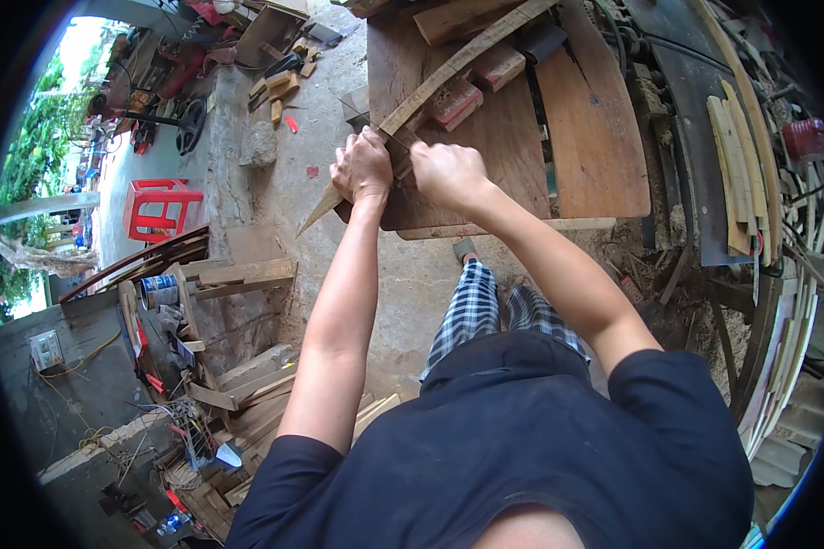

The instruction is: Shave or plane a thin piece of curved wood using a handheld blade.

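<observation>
A long, slightly curved wooden strip (467,59) slants across a brown wooden workbench (590,156), its pointed end sticking out past the bench's left edge. My left hand (362,166) is closed round the strip near that end. Close to its right, my right hand (449,174) is a fist beside the strip; a thin dark edge shows between the two hands, but what the fist holds is mostly hidden. Two red-sided blocks (458,102) lie on the bench under or next to the strip. A dark block (542,41) sits farther back.
A red plastic stool (160,209) stands to the left. Wood offcuts (279,90) lie on the concrete floor beyond it. Stacked boards and a paint can (159,291) are at lower left. On the right, a metal-topped machine (677,119) carries several thin wood strips (737,165).
</observation>
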`<state>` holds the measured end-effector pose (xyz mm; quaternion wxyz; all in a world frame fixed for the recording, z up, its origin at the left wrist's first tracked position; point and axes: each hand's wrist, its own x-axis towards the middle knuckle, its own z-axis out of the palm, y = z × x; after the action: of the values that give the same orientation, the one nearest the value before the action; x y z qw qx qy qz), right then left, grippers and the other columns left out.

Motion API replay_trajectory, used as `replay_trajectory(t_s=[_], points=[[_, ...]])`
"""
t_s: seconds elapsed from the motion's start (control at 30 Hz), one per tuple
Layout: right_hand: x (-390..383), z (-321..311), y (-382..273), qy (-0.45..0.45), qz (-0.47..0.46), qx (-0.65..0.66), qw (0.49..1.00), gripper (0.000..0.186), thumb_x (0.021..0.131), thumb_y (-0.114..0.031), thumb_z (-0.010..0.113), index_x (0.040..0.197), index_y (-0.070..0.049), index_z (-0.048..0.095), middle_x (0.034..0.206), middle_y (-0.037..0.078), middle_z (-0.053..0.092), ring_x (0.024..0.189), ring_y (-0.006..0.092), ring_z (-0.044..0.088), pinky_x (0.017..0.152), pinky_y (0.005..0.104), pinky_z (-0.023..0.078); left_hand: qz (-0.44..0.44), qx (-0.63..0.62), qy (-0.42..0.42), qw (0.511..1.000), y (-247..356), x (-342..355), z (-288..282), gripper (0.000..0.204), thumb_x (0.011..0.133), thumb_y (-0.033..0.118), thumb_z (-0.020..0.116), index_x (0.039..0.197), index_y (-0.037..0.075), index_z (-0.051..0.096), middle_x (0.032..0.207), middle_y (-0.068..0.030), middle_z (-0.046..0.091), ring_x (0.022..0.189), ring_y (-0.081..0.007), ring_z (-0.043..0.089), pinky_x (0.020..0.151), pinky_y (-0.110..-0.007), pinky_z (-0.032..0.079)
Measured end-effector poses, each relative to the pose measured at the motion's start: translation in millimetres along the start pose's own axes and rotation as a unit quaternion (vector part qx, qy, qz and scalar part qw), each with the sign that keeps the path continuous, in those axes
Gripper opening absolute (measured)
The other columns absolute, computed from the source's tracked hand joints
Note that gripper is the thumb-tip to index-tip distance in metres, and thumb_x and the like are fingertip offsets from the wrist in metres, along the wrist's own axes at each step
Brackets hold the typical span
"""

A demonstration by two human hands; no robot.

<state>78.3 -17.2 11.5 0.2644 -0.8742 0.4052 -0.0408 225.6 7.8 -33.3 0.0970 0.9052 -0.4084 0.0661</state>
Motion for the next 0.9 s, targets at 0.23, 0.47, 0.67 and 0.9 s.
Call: replay_trajectory(t_s=[0.23,0.47,0.67,0.9], points=[[2.6,-6.2,5.4,0.01,-0.006,0.004,1.0,0.022,0.086,-0.014,0.048,0.094,-0.003,0.065,0.087,0.018,0.07,0.08,0.0313,0.07,0.068,0.0415,0.055,0.003,-0.006,-0.01,1.0,4.3,-2.5,-0.9,0.047,0.097,0.037,0.032,0.095,0.009,0.069,0.105,-0.0085,0.067,0.099,-0.0295,0.061,0.086,-0.045,0.044],[-8.6,-0.7,5.7,0.006,-0.002,-0.006,1.0,0.022,0.086,-0.015,0.047,0.092,-0.002,0.064,0.089,0.018,0.07,0.081,0.0315,0.07,0.069,0.0427,0.055,0.012,0.002,-0.008,1.0,3.2,0.1,-7.7,0.046,0.097,0.036,0.032,0.094,0.009,0.069,0.106,-0.0084,0.067,0.099,-0.0298,0.061,0.085,-0.046,0.045],[5.2,-8.8,4.4,-0.006,0.012,0.002,1.0,0.022,0.087,-0.014,0.046,0.091,-0.003,0.065,0.089,0.018,0.07,0.082,0.032,0.07,0.07,0.0419,0.055,0.012,-0.002,-0.01,1.0,6.6,-0.8,-4.8,0.047,0.097,0.036,0.031,0.094,0.009,0.069,0.104,-0.0075,0.067,0.099,-0.0294,0.061,0.085,-0.045,0.045],[-14.7,-7.9,0.3,-0.031,0.014,0.001,0.999,0.023,0.086,-0.013,0.046,0.096,-0.004,0.064,0.09,0.019,0.07,0.085,0.0316,0.07,0.071,0.0421,0.055,-0.001,0.0,0.002,1.0,-3.8,1.8,-1.5,0.047,0.097,0.036,0.032,0.093,0.009,0.07,0.103,-0.0084,0.068,0.099,-0.0297,0.061,0.085,-0.045,0.045]])
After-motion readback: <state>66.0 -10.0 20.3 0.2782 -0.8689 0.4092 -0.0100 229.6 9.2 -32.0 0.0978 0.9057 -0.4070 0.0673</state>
